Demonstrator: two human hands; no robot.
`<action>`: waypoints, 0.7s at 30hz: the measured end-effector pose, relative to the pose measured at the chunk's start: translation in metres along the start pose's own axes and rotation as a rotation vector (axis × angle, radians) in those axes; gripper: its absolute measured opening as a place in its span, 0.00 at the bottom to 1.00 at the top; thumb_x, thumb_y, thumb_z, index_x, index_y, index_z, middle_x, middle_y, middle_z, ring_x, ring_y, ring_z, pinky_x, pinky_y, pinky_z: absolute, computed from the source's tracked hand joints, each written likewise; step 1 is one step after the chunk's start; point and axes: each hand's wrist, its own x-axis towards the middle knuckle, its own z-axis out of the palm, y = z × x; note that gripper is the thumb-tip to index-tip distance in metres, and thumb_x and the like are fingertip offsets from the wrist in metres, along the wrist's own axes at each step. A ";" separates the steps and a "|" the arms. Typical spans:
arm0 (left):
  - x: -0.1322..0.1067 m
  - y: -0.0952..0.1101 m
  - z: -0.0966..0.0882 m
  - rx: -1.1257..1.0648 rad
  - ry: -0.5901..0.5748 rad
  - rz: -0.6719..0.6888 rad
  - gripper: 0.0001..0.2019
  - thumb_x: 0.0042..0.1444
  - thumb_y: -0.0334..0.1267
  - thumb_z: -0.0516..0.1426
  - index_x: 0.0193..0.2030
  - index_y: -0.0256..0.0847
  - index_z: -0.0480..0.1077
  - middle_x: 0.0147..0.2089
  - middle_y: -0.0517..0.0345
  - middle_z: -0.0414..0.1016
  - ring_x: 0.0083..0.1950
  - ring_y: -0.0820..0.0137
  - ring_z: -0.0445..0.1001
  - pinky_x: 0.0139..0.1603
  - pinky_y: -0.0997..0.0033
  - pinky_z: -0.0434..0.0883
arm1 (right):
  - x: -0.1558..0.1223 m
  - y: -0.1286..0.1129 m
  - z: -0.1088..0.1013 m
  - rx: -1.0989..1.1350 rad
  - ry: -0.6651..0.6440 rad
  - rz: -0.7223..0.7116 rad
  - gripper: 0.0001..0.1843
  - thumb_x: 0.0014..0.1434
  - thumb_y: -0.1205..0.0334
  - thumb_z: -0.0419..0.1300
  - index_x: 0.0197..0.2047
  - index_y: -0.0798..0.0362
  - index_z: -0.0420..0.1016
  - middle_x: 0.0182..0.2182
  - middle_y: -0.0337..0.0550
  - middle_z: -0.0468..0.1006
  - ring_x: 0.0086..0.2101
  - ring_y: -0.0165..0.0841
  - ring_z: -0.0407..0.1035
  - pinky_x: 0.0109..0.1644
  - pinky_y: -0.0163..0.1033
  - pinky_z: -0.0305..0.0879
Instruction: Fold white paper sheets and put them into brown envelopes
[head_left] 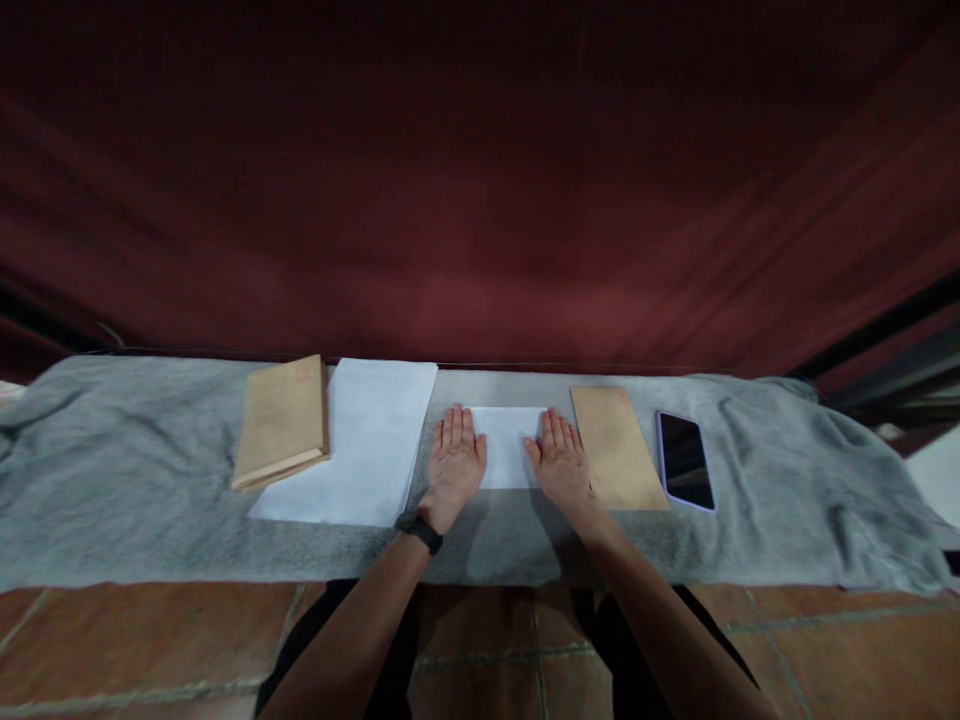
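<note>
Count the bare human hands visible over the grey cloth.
2: the left hand at the left end of the small white rectangular paper, the right hand at its right end. None seems hidden.

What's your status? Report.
Left hand and right hand palms down. White rectangular paper between; only hands overlap it. Flat brown paper rectangle beside right hand.

1 head camera looks forward, down at both hands (457, 462) (560, 465).
</note>
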 end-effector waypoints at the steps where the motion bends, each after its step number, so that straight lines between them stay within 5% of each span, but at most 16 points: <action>1: 0.000 -0.002 0.000 -0.002 0.005 -0.014 0.30 0.70 0.40 0.43 0.73 0.24 0.55 0.75 0.37 0.54 0.78 0.56 0.50 0.76 0.51 0.52 | -0.001 0.001 0.000 -0.004 0.012 0.002 0.34 0.75 0.51 0.42 0.72 0.69 0.56 0.69 0.67 0.61 0.68 0.50 0.58 0.69 0.55 0.55; 6: -0.004 -0.004 -0.003 -0.014 0.073 -0.029 0.30 0.70 0.39 0.43 0.73 0.23 0.54 0.75 0.35 0.54 0.78 0.54 0.49 0.77 0.49 0.50 | -0.005 0.000 -0.005 0.025 0.012 0.010 0.33 0.75 0.54 0.40 0.72 0.70 0.55 0.69 0.67 0.60 0.68 0.50 0.56 0.70 0.57 0.55; 14: -0.026 0.025 -0.010 -0.075 -0.038 0.302 0.28 0.69 0.34 0.42 0.75 0.32 0.52 0.77 0.46 0.52 0.79 0.59 0.45 0.78 0.49 0.48 | -0.016 -0.035 -0.012 0.194 -0.111 -0.182 0.31 0.75 0.59 0.38 0.76 0.61 0.49 0.72 0.55 0.57 0.72 0.40 0.47 0.74 0.53 0.49; 21: -0.028 0.014 -0.011 -0.062 -0.044 0.264 0.28 0.71 0.39 0.42 0.74 0.31 0.54 0.77 0.45 0.52 0.79 0.60 0.46 0.78 0.51 0.49 | -0.022 -0.025 -0.013 0.145 -0.117 -0.205 0.32 0.75 0.54 0.42 0.75 0.63 0.51 0.72 0.58 0.55 0.72 0.42 0.48 0.74 0.53 0.49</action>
